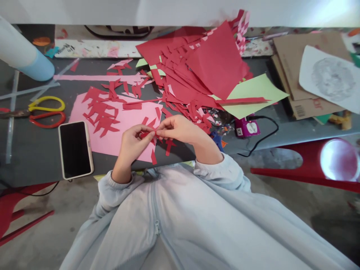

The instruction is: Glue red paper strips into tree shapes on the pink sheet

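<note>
Both hands meet over the right part of a pink paper sheet near the table's front edge. My left hand pinches a red paper piece between thumb and fingers. From the other side, my right hand grips the same piece, its fingertips almost touching the left thumb. Part of the piece is hidden by the fingers. Several cut red paper shapes lie on the left of the pink sheet. Loose red strips rest beneath and beside the hands.
Left of the sheet are a phone and scissors with yellow and red handles. Red paper sheets and scraps pile up behind. A light green sheet, a purple box with a black cable and cardboard lie to the right.
</note>
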{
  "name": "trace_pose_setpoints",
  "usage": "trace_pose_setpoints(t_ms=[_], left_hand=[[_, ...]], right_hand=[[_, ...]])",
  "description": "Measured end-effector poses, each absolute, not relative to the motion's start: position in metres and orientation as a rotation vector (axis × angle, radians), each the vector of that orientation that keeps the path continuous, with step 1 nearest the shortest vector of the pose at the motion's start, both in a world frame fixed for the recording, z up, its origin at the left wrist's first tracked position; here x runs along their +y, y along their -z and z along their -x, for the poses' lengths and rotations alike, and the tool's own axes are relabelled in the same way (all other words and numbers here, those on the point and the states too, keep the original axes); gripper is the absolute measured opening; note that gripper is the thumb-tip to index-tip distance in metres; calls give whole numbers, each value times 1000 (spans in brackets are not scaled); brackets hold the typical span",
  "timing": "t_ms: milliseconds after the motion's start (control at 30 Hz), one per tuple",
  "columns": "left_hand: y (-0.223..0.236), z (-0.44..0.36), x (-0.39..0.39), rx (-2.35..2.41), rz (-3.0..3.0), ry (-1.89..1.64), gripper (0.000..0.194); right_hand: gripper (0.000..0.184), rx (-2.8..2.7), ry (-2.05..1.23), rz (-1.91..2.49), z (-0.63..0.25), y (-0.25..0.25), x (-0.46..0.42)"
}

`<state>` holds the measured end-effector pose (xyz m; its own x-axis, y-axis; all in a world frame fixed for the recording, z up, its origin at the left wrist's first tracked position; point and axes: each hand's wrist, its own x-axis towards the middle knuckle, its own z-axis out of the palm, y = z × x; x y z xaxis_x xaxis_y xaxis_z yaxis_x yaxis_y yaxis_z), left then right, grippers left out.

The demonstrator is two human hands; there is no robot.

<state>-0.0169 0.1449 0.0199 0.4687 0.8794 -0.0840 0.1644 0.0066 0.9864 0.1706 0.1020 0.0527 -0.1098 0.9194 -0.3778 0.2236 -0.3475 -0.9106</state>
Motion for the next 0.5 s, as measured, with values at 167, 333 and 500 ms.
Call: trace_pose_setpoints(t_ms=[167,333,500], left_hand=[[-23,16,145,972,-1480,-676,14],[-22,16,146,958,-1521,-708,17],[-22,16,146,1019,-1416,-810,21]], right_hand=[[16,-1203,-1419,1646,-167,-49,103],[8,-1341,-1249,1651,-163,-53,104],[9,-1319,-1102,1640,-148,-52,105]])
